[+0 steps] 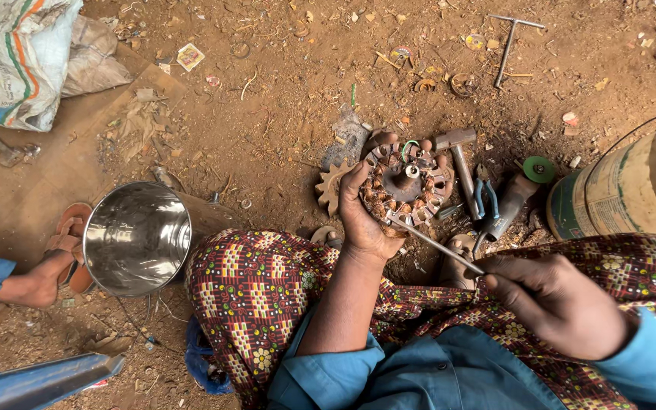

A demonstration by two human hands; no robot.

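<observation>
At the centre of the head view, just past the person's patterned lap, the left hand (362, 216) grips a round stator (408, 184) ringed with copper-wound poles, fingers curled over its rim at about 9 o'clock and a fingertip showing at its far edge near 11 o'clock; the part sits tilted, face up, above the dirt ground (267, 114). From 4 o'clock the right hand (559, 300) comes in, clenched round the handle end of a thin metal rod (438, 244), likely a screwdriver. Its long axis runs from 4 o'clock toward 10 o'clock, and its tip touches the stator's rim at roughly 6 o'clock, close beside the left palm. So the wound ring lies up and to the left of the right fingers, along the line of the rod, while the left hand is much the nearer of the two and already has it

Around the stator: a toothed sprocket (329, 184) at 9 o'clock, partly behind the left hand; a hammer (458, 156) at 2 o'clock; blue-handled pliers (484, 199) at 3 o'clock; a green disc (539, 168) farther right. A shiny steel pot (138, 237) lies on its side well apart at 8 o'clock, near another person's sandalled foot (66, 262)
</observation>
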